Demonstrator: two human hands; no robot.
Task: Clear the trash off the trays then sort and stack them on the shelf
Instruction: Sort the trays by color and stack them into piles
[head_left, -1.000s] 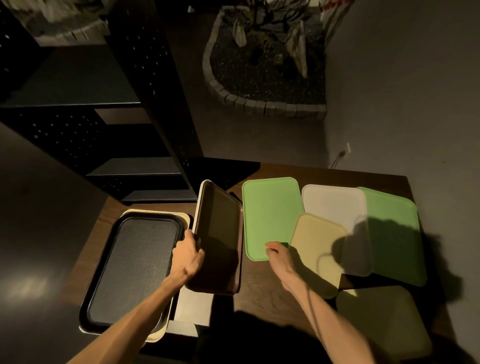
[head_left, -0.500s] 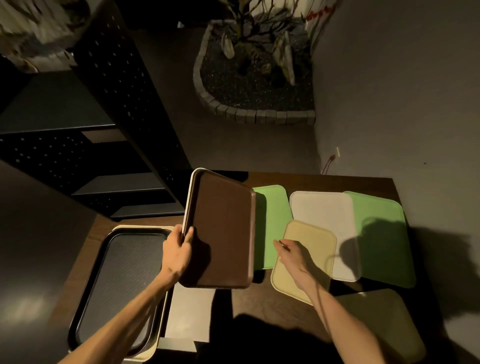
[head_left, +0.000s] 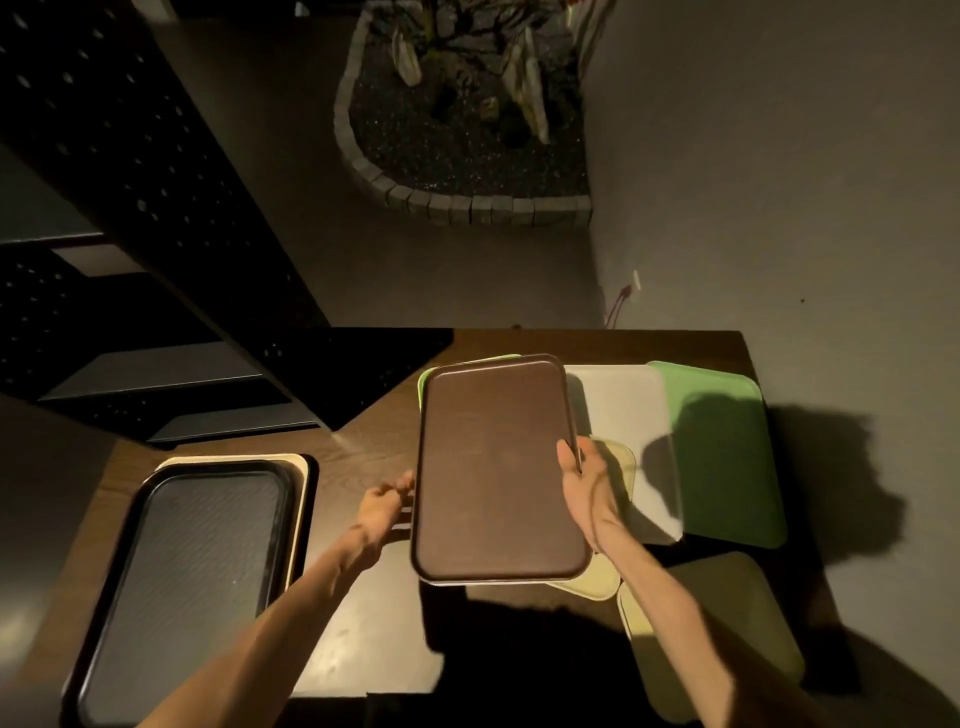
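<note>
**Brown tray held over the sorting desk**

A dim room with a dark wooden desk (head_left: 363, 457) set against a grey wall, a black perforated shelf (head_left: 156, 291) off its far-left corner, and a brick-edged planter (head_left: 467, 130) on the floor beyond.

The brown tray (head_left: 496, 467) hangs above the middle of the desk, face up and roughly level, its long axis running from the near edge toward the far edge. The right hand (head_left: 584, 480) grips its right rim, thumb on top. The left hand (head_left: 387, 501) sits at the left rim with fingers loosely curled; whether it actually grasps the rim cannot be told.

Near the left edge lies a black tray (head_left: 187, 571) nested on a cream tray (head_left: 298, 499). Toward the right edge, a green tray (head_left: 727, 452), a white tray (head_left: 623, 415) and yellow trays (head_left: 618, 467) overlap.

To do this step well, both hands should probably hold opposite long rims, keep the tray level, and carry it to a matching stack, lowering it squarely so the corners align.
</note>
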